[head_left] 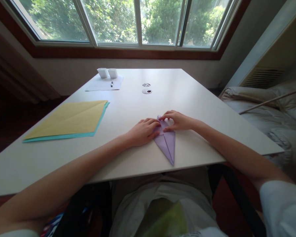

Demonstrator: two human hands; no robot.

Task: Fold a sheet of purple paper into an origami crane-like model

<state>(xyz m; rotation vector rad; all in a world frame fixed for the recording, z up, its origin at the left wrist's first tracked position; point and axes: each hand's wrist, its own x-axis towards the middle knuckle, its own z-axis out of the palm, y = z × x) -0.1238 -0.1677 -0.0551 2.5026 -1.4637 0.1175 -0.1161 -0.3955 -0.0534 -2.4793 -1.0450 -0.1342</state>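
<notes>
A folded sheet of light purple origami paper [168, 144] lies near the front edge of the white table. It has a kite-like shape, its long narrow point toward me and a crease running down the middle. My left hand [145, 131] rests at its left side, fingers and thumb closed on the upper left edge. From the right, my right hand [176, 121] takes hold of the upper part, index finger near the top tip and thumb lower down on the paper. The fingers of both hands partly cover the upper folds.
Large yellow [74, 117] and teal sheets [64, 137] lie stacked on the table [199, 98] at left. Farther back are two small white containers [108, 73], a white sheet [95, 86] and a pen [111, 84]. Round table inserts [146, 91] sit mid-back; a sofa [256, 102] stands at right.
</notes>
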